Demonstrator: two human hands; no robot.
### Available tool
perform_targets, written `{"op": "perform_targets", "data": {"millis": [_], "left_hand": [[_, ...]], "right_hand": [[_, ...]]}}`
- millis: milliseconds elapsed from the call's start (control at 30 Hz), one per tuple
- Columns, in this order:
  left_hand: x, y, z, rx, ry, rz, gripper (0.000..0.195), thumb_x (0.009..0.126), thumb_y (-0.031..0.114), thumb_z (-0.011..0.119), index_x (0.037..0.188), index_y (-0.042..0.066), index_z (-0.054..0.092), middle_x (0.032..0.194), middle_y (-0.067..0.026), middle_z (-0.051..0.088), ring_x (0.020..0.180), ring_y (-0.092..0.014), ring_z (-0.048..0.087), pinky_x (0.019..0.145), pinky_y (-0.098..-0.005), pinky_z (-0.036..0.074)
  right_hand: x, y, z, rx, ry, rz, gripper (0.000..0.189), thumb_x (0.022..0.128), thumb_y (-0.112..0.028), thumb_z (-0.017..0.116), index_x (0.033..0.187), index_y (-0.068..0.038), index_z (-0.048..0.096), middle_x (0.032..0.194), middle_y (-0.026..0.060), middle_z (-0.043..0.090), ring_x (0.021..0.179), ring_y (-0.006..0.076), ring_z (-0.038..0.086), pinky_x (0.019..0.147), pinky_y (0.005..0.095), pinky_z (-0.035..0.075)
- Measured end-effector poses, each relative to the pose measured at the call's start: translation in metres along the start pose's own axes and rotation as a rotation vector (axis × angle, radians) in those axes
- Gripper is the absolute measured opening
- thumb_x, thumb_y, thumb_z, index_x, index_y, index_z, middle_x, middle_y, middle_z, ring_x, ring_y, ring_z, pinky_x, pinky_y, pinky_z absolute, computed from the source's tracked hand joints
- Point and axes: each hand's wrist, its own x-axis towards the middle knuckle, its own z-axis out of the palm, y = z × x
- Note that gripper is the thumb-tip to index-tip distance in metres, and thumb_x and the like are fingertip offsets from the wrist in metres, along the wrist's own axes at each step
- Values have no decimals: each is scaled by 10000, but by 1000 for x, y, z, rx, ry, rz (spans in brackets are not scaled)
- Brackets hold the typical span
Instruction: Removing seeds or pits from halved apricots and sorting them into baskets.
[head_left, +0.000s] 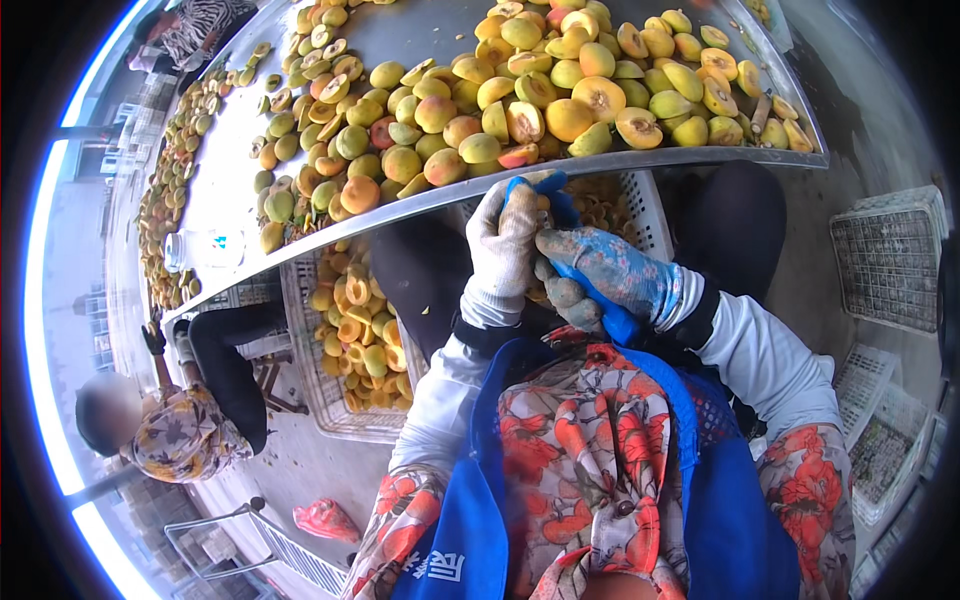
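My left hand (501, 244), in a soiled white knit glove, is raised at the table's front edge with its fingers curled. Blue material (559, 196) shows at its fingertips; whether that is part of a tool or of the glove is unclear. Against it, from the right, comes my right hand (611, 266) in a blue flowered glove with grey, dirty fingers. It is closed around a blue handle (589, 292), whose working end I cannot make out. Any fruit between the hands is hidden. Halved and whole yellow-green stone fruits (450, 112) heap just beyond my hands.
The metal table's raised rim (720, 156) runs before me. A crate (645, 214) with fruit pieces sits below my hands; another crate (352, 431) of halves stands left. A person (187, 420) sits at left, near a plastic jar (206, 249). A stacked crate (889, 255) stands right.
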Motion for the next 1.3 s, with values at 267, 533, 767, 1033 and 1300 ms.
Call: {"op": "perform_targets", "data": {"millis": [267,533,767,1033,1300], "left_hand": [[3,5,-8,-83,-54,-124,399,960,326,597,1103,-46,616,990,-129,690,803,-178,667,721,-313,564],[11,-15,-19,-197,-120,-63,476,977,411,540,1098,-44,612,910,-119,680,778,-189,657,697,-314,560],[14,-24,-9,-319,-94,-165,553,975,487,493,1101,-41,602,878,-123,670,775,-207,663,703,-328,570],[14,-20,4,-414,1,-268,618,964,573,440,1098,-9,600,887,-115,640,785,-235,633,701,-347,547],[5,-13,-45,-549,98,-190,686,937,624,436,1120,-21,579,922,-143,632,843,-290,639,759,-451,554]], "right_hand": [[10,5,4,-129,91,-47,343,985,-449,491,889,-121,528,587,-19,463,418,83,405,382,224,332],[15,0,-8,266,-114,133,353,973,-466,502,885,-133,578,581,-50,454,408,74,402,384,212,320],[22,8,-17,240,-20,14,335,976,-445,507,918,-124,581,612,-43,470,439,76,406,407,221,327],[21,14,-18,38,55,-161,340,979,-438,515,946,-104,571,626,-7,497,447,104,442,407,239,357],[22,21,-33,-102,54,-355,320,985,-421,515,1019,-106,560,645,9,502,455,117,436,412,239,361]]}}
